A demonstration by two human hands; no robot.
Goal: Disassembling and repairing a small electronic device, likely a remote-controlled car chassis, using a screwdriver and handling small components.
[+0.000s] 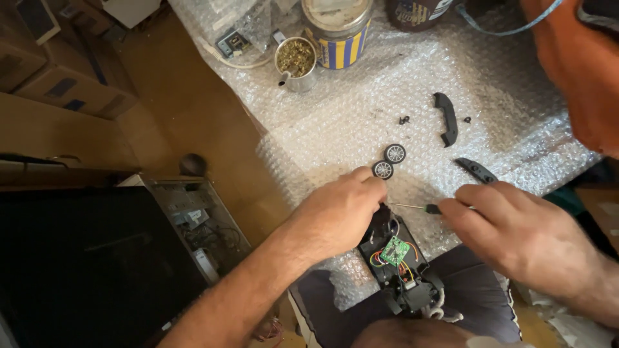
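Upper centre of frame: a round tin with blue and yellow vertical stripes on its label, pale lid on top. Just left of it, a small metal cup filled with brassy bits. Upper left: brown cardboard boxes with dark label patches. All table items rest on a sheet of bubble wrap.

Lower centre: a black toy-car chassis, body shell off, with a green circuit board and coloured wires exposed. The left hand is curled over the chassis' upper end, gripping it and covering that part. The right hand pinches a small screwdriver, tip pointing left toward the chassis.

Just above the left hand, two small wheels lie touching each other. Right of them, a curved black plastic part and a second black piece. An orange sleeve fills the upper right corner.
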